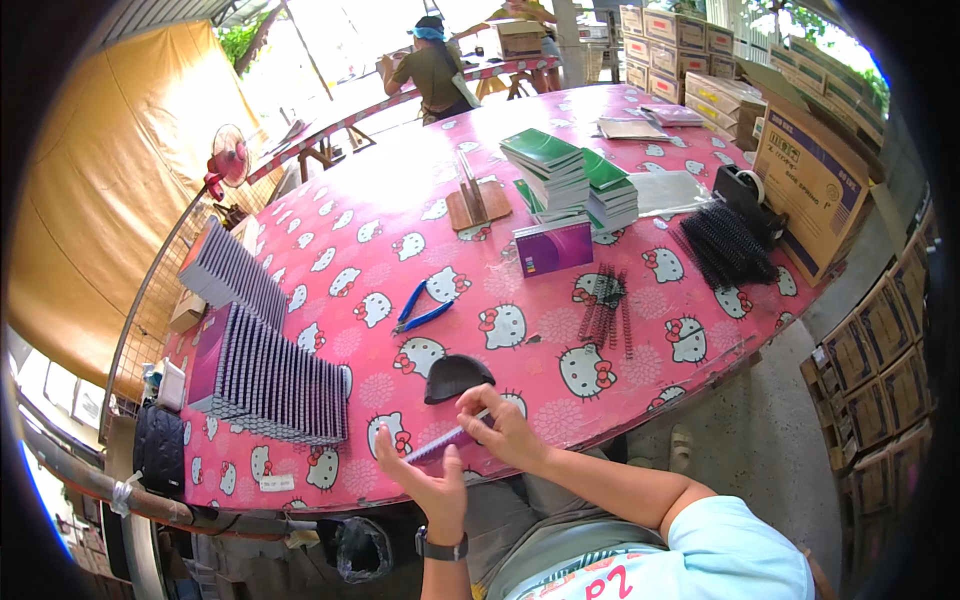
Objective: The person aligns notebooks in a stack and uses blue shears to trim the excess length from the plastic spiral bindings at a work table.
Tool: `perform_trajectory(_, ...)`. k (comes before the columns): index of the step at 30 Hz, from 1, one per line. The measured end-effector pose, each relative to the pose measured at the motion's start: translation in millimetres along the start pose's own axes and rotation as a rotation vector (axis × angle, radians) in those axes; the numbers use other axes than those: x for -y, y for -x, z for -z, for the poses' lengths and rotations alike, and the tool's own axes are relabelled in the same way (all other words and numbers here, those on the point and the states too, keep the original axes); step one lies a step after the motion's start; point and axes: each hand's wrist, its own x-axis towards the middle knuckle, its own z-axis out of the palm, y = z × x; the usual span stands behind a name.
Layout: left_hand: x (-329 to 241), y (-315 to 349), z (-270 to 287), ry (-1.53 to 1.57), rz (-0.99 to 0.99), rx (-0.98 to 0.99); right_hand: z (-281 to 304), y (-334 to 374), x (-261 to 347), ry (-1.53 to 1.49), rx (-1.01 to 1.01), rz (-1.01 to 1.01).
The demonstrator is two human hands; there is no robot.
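Observation:
A thin purple notebook (pixel 452 437) with a pale row of spiral binding along its edge is tilted between my hands over the table's near edge. My left hand (pixel 430 482), a dark watch on its wrist, has the notebook's lower left end between thumb and fingers. At the other end, the bent fingers of my right hand (pixel 503 428) pinch the binding; the fingertips are partly hidden. Just beyond lies a black half-round object (pixel 458 380). Farther off are blue-handled pliers (pixel 425 308), and several loose black spiral coils (pixel 606 312) lie to the right.
Stacked bound notebooks (pixel 270 375) stand at left on the pink patterned table (pixel 545 345). Green notebooks (pixel 560 170), a purple notebook (pixel 555 249) and a wooden stand (pixel 478 204) are beyond. A coil pile (pixel 728 247) and cardboard box (pixel 810 190) stand right. A person (pixel 437 75) is behind.

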Motion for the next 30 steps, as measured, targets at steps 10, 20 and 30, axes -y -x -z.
perform_trajectory(10, 12.4, -12.7, -5.0, -0.112, -0.386, 0.14, 227.0, -44.2, -9.9, 1.242, -0.497, -0.088)
perform_trajectory(20, 22.6, -18.2, 22.6, -0.119, -0.395, 0.203, 261.9, -51.9, -3.5, 1.358, -0.532, -0.091)
perform_trajectory(30, 20.6, -23.7, 18.9, -0.055, -0.256, 0.194, 65.1, -19.8, 58.6, 0.389, 0.41, -0.079)
